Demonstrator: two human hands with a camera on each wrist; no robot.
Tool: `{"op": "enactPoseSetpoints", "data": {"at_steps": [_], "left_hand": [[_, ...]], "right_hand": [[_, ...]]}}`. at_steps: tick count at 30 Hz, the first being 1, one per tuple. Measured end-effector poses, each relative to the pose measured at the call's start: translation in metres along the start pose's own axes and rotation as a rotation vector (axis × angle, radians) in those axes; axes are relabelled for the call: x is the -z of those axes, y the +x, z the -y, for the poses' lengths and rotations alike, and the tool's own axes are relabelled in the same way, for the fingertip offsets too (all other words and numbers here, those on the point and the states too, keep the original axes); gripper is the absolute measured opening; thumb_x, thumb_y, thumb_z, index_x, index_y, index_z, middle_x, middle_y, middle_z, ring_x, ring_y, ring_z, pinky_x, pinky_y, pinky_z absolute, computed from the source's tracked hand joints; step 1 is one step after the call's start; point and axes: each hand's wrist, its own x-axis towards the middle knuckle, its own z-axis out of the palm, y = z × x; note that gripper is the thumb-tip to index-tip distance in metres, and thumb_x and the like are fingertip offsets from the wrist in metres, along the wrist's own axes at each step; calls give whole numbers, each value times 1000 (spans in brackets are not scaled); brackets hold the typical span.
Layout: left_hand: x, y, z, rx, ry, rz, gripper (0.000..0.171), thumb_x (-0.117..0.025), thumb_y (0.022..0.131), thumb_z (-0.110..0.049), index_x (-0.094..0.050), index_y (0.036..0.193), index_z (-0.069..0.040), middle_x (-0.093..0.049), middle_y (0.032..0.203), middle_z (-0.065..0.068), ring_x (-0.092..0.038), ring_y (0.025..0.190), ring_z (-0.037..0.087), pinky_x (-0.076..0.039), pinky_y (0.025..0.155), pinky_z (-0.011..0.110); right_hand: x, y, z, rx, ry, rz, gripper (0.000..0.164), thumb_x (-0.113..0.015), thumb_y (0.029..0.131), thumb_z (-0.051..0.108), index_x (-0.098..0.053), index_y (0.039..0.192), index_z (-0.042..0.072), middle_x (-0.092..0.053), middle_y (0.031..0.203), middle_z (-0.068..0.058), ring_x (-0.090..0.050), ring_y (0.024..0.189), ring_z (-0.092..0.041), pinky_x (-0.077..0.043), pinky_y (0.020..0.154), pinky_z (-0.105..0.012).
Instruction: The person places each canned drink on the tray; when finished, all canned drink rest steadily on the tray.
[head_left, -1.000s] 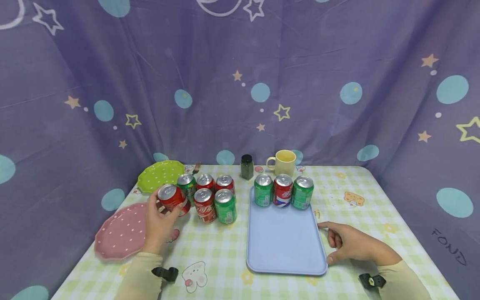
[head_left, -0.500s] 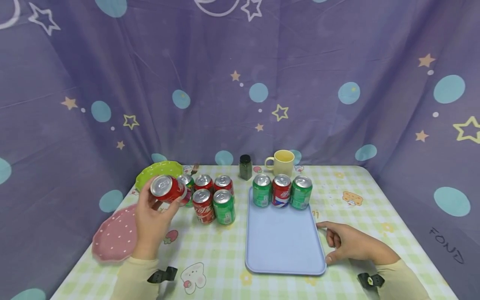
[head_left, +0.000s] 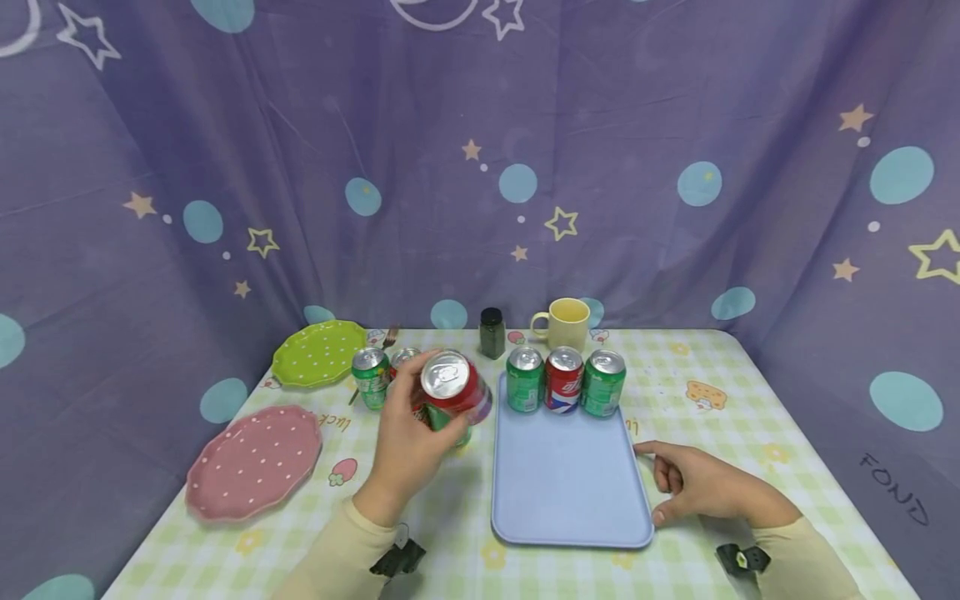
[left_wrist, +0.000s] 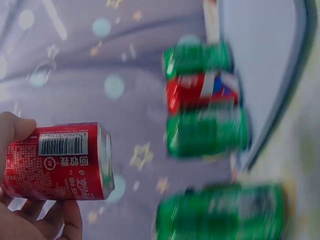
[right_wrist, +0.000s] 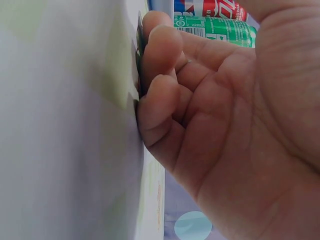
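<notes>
My left hand (head_left: 408,450) grips a red cola can (head_left: 450,379) in the air, thumb on one side and fingers on the other. The can leans between the left group of cans and the blue tray (head_left: 570,492). Its barcode side shows in the left wrist view. Two green cans and a red-and-blue cola can (head_left: 563,383) stand in a row at the tray's far end. My right hand (head_left: 708,487) rests on the table with index finger and thumb at the tray's right edge; the other fingers are loosely curled.
Behind my left hand stand a green can (head_left: 371,382) and other cans, partly hidden. A pink plate (head_left: 255,462) and a lime green plate (head_left: 321,354) lie to the left. A dark-lidded jar (head_left: 492,333) and a yellow mug (head_left: 567,325) stand at the back.
My left hand has lifted the red cola can and carried it rightward from beside the plates, past the left group of cans toward the tray. The right hand and tray stay put.
</notes>
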Motion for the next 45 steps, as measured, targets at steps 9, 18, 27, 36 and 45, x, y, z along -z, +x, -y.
{"op": "enactPoseSetpoints", "data": {"at_steps": [9,18,27,36,45], "left_hand": [[-68,0,14,77,-46,184,81,-92,76,-4,-53,145,-21,-63,132,-8,-64,113,14,-58,89,36],[-110,1,31,188,-17,304,77,-94,78,-15,-52,141,-24,-66,126,-7,-63,114,13,-59,88,36],[-146,4,35,184,74,402,72,-95,79,-21,-53,137,-27,-63,126,-13,-60,112,5,-56,90,28],[-175,8,33,167,195,459,73,-97,76,-24,-57,137,-21,-62,129,-9,-60,117,5,-52,100,27],[-191,12,30,164,270,468,76,-97,76,-33,-55,140,-20,-62,129,-7,-58,122,8,-49,105,28]], "right_hand": [[0,2,0,-3,-24,-12,99,-96,75,24,-42,153,-6,-59,90,-9,-50,68,-10,-45,59,-26],[0,1,0,-7,-29,-14,100,-96,74,23,-42,152,-7,-59,89,-9,-49,67,-10,-44,59,-26],[-1,0,1,-22,-22,-17,99,-96,74,22,-43,152,-6,-59,89,-9,-50,67,-11,-44,59,-26],[-1,1,3,3,-35,-10,98,-96,75,23,-43,151,-8,-59,88,-9,-50,66,-9,-45,58,-25],[0,1,-3,10,-40,-11,97,-96,75,25,-43,150,-7,-59,88,-7,-50,66,-8,-46,58,-25]]}}
